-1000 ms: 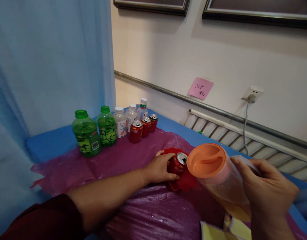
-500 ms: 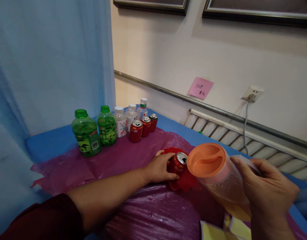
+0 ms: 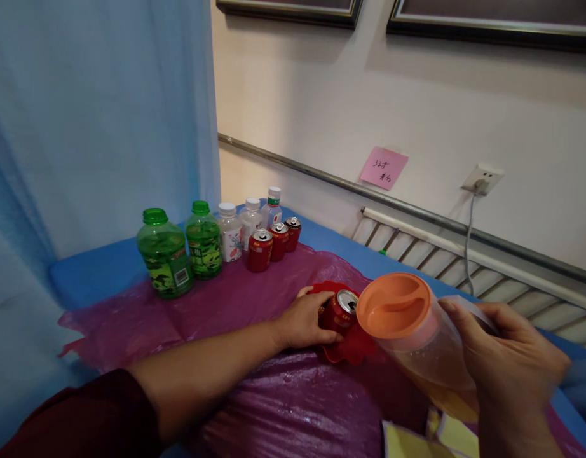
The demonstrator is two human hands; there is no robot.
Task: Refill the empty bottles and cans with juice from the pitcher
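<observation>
My left hand (image 3: 306,320) is wrapped round a red drink can (image 3: 339,316), whose top is open. The can is over a red scalloped dish (image 3: 343,353), tilted slightly. In my right hand (image 3: 512,356) is the handle of a clear plastic pitcher (image 3: 431,362) with an orange lid (image 3: 395,305). The pitcher leans toward the can, its lid close beside the can's top. Yellowish liquid shows inside its lower part. Whether any liquid flows out is hidden behind the lid.
Two green bottles (image 3: 164,254), several white-capped bottles (image 3: 231,233) and three more red cans (image 3: 260,252) line the back left. A purple plastic sheet (image 3: 217,299) covers the blue table (image 3: 97,264). Yellow cloth (image 3: 407,442) lies in front; a radiator (image 3: 417,245) runs along the wall.
Almost nothing differs. Both hands keep their holds, and the can and pitcher stay in practically the same place.
</observation>
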